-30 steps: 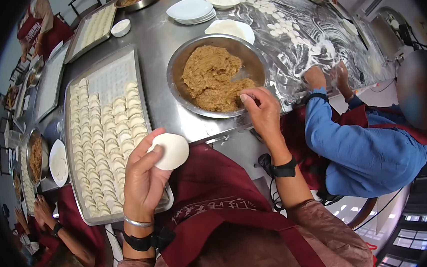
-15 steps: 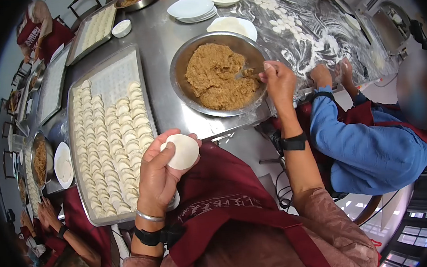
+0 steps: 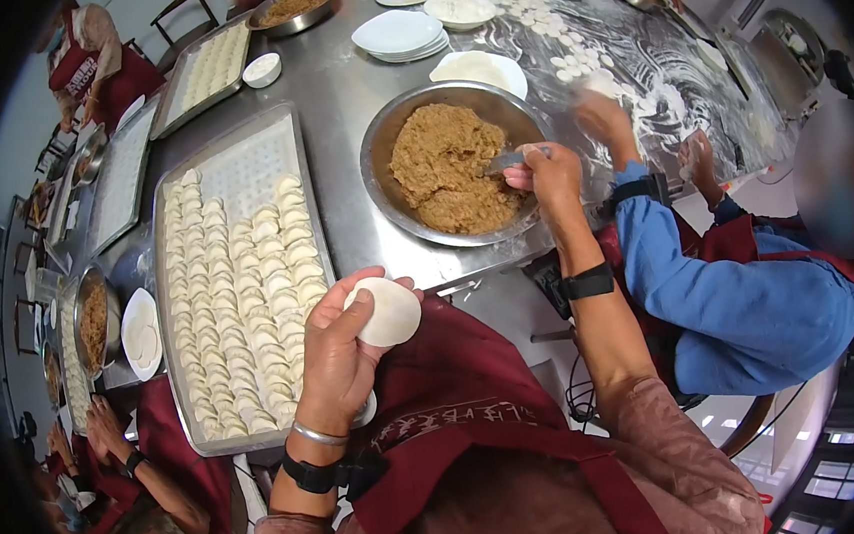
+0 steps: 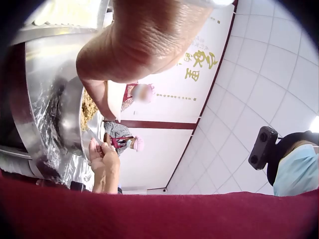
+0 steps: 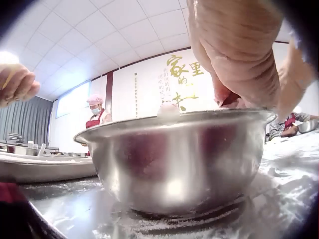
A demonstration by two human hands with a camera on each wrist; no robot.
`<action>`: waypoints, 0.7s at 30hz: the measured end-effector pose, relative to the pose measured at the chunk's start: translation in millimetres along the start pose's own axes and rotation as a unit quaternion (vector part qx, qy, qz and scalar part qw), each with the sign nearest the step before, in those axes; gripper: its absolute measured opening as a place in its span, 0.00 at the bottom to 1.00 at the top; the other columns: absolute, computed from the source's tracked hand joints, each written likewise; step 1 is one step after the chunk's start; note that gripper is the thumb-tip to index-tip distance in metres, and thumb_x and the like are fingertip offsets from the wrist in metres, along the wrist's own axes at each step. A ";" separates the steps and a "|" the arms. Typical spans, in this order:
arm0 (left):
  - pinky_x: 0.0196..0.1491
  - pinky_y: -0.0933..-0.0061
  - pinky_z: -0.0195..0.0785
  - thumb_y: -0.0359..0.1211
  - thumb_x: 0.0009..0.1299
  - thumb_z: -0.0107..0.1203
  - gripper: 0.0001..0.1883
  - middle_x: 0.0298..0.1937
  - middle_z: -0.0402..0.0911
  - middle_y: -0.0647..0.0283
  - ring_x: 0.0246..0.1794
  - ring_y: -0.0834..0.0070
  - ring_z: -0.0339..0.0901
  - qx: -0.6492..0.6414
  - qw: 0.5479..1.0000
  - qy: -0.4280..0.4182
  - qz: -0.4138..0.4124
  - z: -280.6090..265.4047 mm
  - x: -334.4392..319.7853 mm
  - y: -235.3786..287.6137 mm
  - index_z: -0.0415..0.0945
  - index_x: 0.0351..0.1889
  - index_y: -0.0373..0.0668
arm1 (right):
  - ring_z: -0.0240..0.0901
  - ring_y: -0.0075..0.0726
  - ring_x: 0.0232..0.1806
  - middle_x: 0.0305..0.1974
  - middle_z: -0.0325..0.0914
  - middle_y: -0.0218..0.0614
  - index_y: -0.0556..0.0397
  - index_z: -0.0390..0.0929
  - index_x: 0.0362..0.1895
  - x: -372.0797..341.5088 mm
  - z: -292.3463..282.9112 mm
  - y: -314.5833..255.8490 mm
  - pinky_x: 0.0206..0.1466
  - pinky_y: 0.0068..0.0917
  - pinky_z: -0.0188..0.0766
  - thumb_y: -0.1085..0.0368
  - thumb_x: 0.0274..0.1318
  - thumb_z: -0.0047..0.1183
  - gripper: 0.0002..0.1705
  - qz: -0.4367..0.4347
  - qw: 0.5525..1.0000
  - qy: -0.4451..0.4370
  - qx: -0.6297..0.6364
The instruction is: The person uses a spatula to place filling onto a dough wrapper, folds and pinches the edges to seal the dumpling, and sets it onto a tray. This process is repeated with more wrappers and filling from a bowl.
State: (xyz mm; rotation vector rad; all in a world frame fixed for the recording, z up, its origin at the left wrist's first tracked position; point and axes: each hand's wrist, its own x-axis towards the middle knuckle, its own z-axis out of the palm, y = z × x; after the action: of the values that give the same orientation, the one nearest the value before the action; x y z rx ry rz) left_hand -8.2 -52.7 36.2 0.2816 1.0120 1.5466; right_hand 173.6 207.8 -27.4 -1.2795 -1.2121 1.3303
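Observation:
My left hand (image 3: pixel 338 349) pinches a round white dumpling wrapper (image 3: pixel 394 317), thumb on top and fingers beneath, in front of the apron. My right hand (image 3: pixel 553 179) grips a flat grey spatula (image 3: pixel 502 164), whose tip is in the brown filling (image 3: pixel 443 155). That filling lies in a wide steel bowl (image 3: pixel 370 171) at the table's edge. From the right wrist, the bowl's outer wall (image 5: pixel 174 164) hides the spatula tip, and my right hand (image 5: pixel 239 55) is above the rim. A metal tray (image 3: pixel 262 149) with rows of folded dumplings (image 3: pixel 238 292) lies left of the bowl.
Stacked white plates (image 3: pixel 399 33) and a plate of wrappers (image 3: pixel 477 67) stand behind the bowl. Dough pieces (image 3: pixel 576 62) lie on the floured table to the right. Close on my right, a person in a blue sleeve (image 3: pixel 719 284) works at the table.
My right hand has moved from the bowl's near rim to its right side, and the spatula now shows in the filling. The left hand keeps its hold on the wrapper.

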 end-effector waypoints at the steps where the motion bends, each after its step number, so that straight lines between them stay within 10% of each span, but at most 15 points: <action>1: 0.58 0.58 0.75 0.31 0.74 0.50 0.15 0.52 0.78 0.43 0.54 0.52 0.79 -0.001 1.000 0.000 0.003 -0.8 1.4 0.4 0.70 0.54 0.32 | 0.82 0.42 0.30 0.33 0.78 0.50 0.69 0.73 0.43 1.4 -3.7 1.1 0.32 0.26 0.83 0.68 0.65 0.45 0.13 0.009 1.000 -0.018 0.021; 21: 0.64 0.57 0.68 0.32 0.77 0.45 0.18 0.58 0.75 0.48 0.59 0.58 0.74 -0.044 0.998 -0.019 0.041 31.5 72.4 -3.3 0.66 0.59 0.29 | 0.83 0.43 0.34 0.36 0.79 0.51 0.72 0.71 0.47 -62.3 -25.0 -37.0 0.38 0.30 0.84 0.68 0.67 0.45 0.15 -0.005 0.957 -0.076 0.280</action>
State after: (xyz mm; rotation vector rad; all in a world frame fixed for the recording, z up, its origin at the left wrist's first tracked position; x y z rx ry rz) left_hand -3.8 25.6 26.7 0.2925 0.9087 1.6487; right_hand 201.3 151.8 17.0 -0.7741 -0.8436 1.6380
